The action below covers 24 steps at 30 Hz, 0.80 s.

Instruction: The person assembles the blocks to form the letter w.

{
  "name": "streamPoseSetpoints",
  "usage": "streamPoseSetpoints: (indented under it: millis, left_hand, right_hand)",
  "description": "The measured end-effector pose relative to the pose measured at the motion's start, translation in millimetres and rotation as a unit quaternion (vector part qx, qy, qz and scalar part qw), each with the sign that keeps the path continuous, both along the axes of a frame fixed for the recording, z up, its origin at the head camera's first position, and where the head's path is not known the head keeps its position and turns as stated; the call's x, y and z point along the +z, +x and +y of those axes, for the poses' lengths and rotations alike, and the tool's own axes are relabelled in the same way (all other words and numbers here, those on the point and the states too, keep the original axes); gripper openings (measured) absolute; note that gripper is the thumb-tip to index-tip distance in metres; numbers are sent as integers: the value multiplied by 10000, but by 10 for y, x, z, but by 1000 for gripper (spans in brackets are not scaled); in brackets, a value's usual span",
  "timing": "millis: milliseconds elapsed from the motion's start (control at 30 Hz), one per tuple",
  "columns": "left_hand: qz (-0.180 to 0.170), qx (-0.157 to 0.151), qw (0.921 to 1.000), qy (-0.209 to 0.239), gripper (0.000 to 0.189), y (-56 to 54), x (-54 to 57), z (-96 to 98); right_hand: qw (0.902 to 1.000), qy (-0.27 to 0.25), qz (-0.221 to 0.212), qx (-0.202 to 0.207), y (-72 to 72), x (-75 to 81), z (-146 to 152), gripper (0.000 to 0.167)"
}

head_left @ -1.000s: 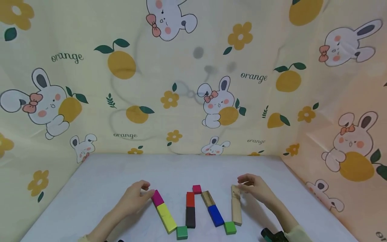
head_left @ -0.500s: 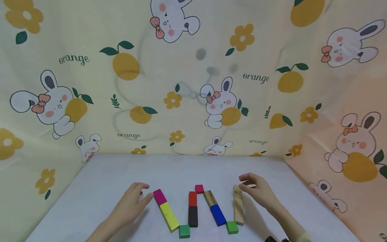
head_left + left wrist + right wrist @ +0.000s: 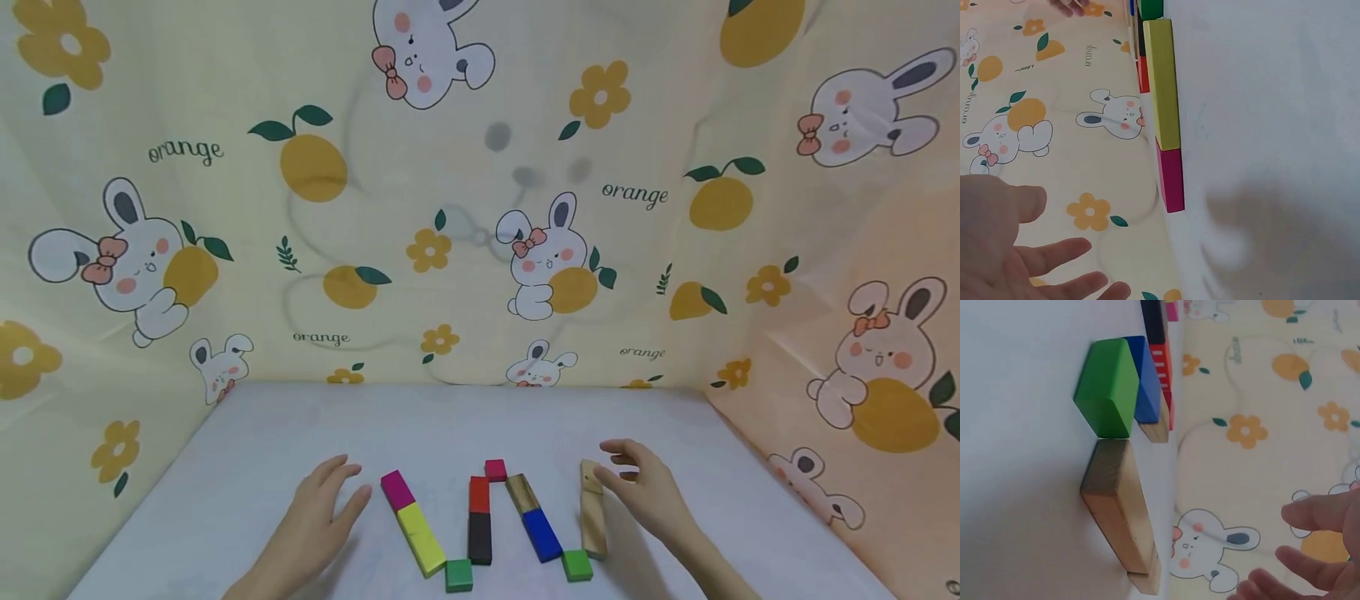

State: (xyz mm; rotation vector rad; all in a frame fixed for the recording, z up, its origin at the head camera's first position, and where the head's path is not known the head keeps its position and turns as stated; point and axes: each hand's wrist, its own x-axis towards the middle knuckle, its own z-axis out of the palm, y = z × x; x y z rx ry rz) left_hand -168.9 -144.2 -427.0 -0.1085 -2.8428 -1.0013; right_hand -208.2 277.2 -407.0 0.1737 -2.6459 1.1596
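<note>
My left hand [image 3: 311, 512] hovers left of the zigzag of blocks, fingers spread and holding nothing. Nearest to it is a magenta block [image 3: 397, 490], end to end with a long yellow block [image 3: 422, 540]. A green block [image 3: 459, 575] sits at the yellow one's near end. My right hand [image 3: 651, 493] is beside the far end of the rightmost strip, its fingers relaxed around nothing. That strip is a long plain wooden block [image 3: 592, 525] with a shorter wooden block [image 3: 590, 475] beyond it. In the right wrist view, the fingers [image 3: 1316, 512] are apart from the wood.
Between the hands lie a red block [image 3: 479, 495], a black block [image 3: 480, 537], a small pinkish-red block [image 3: 495, 470], a brown wooden block [image 3: 522, 493], a blue block [image 3: 542, 535] and a bright green block [image 3: 577, 565]. A printed cloth [image 3: 450, 167] stands behind the white table [image 3: 360, 408].
The left hand has let go of the magenta block, drawn away to the left and spread its fingers. The right hand has eased slightly off the far wooden block. The blocks keep their layout.
</note>
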Motion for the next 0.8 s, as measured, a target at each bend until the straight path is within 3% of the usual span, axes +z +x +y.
streamPoseSetpoints:
  millis: [267, 467, 800]
  left_hand:
    - [469, -9, 9987, -199, 67, 64, 30, -62]
    - [1254, -40, 9901, -634, 56, 99, 10, -68]
    - [1396, 172, 9831, -1169, 59, 99, 20, -55]
  right_hand:
    - [9927, 771, 923, 59, 128, -9, -45, 46]
    - [9873, 1242, 986, -100, 182, 21, -105, 56]
    - [9666, 2183, 1168, -658, 227, -6, -149, 75]
